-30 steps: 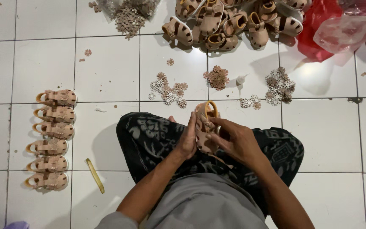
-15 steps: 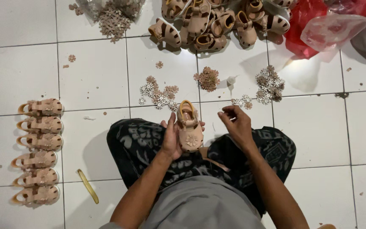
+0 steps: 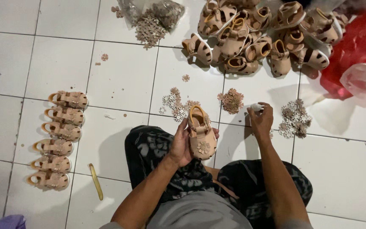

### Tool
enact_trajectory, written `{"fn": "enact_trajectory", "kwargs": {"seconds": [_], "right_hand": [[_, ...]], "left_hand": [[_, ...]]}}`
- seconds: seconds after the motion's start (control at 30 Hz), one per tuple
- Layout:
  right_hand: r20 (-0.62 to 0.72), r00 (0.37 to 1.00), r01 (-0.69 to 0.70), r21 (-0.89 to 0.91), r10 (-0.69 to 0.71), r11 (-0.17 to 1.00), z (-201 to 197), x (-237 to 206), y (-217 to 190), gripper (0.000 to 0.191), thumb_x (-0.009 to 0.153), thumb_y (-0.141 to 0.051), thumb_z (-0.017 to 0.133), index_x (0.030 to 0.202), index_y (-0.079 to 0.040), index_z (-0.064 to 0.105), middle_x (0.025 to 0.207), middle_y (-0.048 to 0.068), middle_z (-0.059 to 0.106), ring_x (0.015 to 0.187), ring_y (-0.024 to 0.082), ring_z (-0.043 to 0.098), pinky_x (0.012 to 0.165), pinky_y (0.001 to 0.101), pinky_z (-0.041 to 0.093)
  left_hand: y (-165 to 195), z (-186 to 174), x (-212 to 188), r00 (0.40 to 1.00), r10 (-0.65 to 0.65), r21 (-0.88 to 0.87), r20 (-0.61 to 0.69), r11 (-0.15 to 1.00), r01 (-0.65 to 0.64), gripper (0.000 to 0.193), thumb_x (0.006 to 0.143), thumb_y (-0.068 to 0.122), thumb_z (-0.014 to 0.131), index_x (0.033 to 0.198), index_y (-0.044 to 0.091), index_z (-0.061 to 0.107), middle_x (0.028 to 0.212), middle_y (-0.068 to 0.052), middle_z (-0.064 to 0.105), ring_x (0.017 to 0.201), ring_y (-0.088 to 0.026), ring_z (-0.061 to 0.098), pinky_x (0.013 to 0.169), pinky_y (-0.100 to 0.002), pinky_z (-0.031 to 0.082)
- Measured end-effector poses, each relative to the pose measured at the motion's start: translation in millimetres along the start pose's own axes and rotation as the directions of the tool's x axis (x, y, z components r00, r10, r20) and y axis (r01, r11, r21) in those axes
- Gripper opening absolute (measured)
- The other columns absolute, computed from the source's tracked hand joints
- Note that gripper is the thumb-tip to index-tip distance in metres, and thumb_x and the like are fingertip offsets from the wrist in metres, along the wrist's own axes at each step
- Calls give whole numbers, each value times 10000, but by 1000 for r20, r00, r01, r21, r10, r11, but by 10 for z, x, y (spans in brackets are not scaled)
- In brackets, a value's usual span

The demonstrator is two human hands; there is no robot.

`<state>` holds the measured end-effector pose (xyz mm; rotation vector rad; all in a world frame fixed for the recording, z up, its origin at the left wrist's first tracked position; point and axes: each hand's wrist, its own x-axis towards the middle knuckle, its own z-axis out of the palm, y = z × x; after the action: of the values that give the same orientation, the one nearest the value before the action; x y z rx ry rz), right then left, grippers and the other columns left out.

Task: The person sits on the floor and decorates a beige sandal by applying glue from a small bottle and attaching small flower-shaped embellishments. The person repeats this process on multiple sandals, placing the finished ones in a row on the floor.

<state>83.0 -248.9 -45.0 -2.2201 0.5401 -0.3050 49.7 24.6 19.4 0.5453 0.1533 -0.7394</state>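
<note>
My left hand grips a small beige child's sandal with a yellow inner lining and a flower ornament on its toe, held upright over my knees. My right hand reaches forward to the white tiled floor and pinches a small white piece between its fingertips. It lies between two little heaps of beige flower ornaments, one heap to its left and one to its right. A third scatter of flowers lies just beyond the sandal.
Several finished sandals stand in a column at the left. A pile of loose sandals lies at the top, beside red plastic bags. A clear bag of flowers sits top centre. A yellow strip lies near my left knee.
My right hand left the sandal and reached forward to the floor between the flower heaps. My left hand alone now holds the sandal, turned toe toward me.
</note>
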Motion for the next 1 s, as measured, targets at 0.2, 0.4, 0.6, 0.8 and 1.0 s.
{"fn": "enact_trajectory", "kwargs": {"seconds": [0.2, 0.4, 0.6, 0.8, 1.0], "right_hand": [[55, 994, -98, 63, 95, 993, -28, -96, 140, 397, 907, -274, 804, 1113, 35, 663, 949, 140, 712, 845, 226, 687, 747, 349, 549], [291, 933, -321, 421, 209, 848, -303, -728, 156, 306, 946, -220, 728, 1128, 16, 657, 952, 96, 735, 838, 155, 694, 710, 309, 580], [407, 845, -535, 665, 348, 522, -742, -1337, -111, 253, 1027, -185, 592, 1194, 0, 634, 1011, 105, 707, 829, 172, 680, 737, 309, 575], [233, 947, -317, 561, 221, 765, -1197, -1666, -469, 279, 985, -93, 641, 1233, 32, 669, 1061, 123, 724, 935, 172, 702, 843, 288, 583], [13, 999, 22, 502, -33, 865, -1577, -1946, -896, 236, 950, 22, 714, 1182, 55, 688, 1144, 147, 712, 1041, 190, 703, 895, 288, 601]], "left_hand": [[80, -19, 2, 999, 3, 56, 36, 998, -5, 687, 1092, 577, 225, 1420, 44, 510, 1265, -242, 659, 1140, -306, 682, 916, -437, 637], [-11, -71, 16, 996, 32, 9, 88, 999, -33, 638, 1072, 481, 240, 1484, 45, 456, 1369, -220, 612, 1277, -293, 613, 1018, -488, 574], [-112, -171, -101, 965, 0, 53, 261, 998, -14, 663, 947, 144, 555, 1577, 56, 369, 1555, -117, 483, 1444, -237, 463, 1249, -434, 383], [-153, -180, -267, 979, -27, 101, 201, 995, 6, 693, 958, 13, 647, 1561, 53, 307, 1486, -106, 499, 1400, -251, 489, 1174, -443, 444], [-102, -89, -369, 974, 153, 96, 169, 981, -170, 811, 942, 138, 790, 1582, 46, 301, 1467, -123, 502, 1362, -246, 521, 1146, -411, 494]]}}
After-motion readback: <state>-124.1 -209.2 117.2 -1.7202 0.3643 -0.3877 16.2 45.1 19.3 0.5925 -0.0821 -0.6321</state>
